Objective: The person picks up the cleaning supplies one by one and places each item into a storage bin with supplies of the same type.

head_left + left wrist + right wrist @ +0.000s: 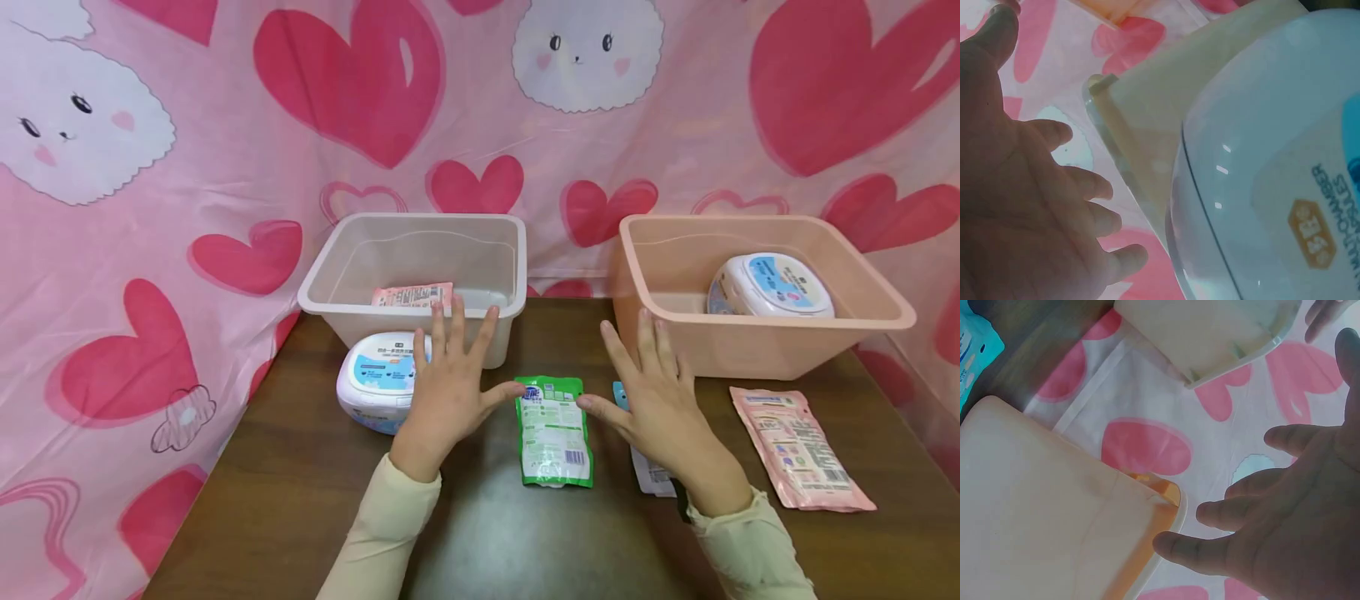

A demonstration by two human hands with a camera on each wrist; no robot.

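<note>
Left hand (448, 396), right hand (663, 408) above brown table (262, 508) — fingers of both spread wide. Green-and-white pouch (553, 442) on table, between hands; blue pouch (651, 477) partly behind right hand; pink pouch (802, 450) farther right. Capsule tub (375, 375) beside left hand. Beyond — off-white bin (491, 337) holding pink packet (405, 296), peach bin (750, 350) holding second tub (783, 283).

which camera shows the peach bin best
The head view: the peach bin appears nearly whole, the right hand covering only a bit. The right wrist view gives a close, cropped part of it; the left wrist view, just an orange patch, probably the bin.
</note>
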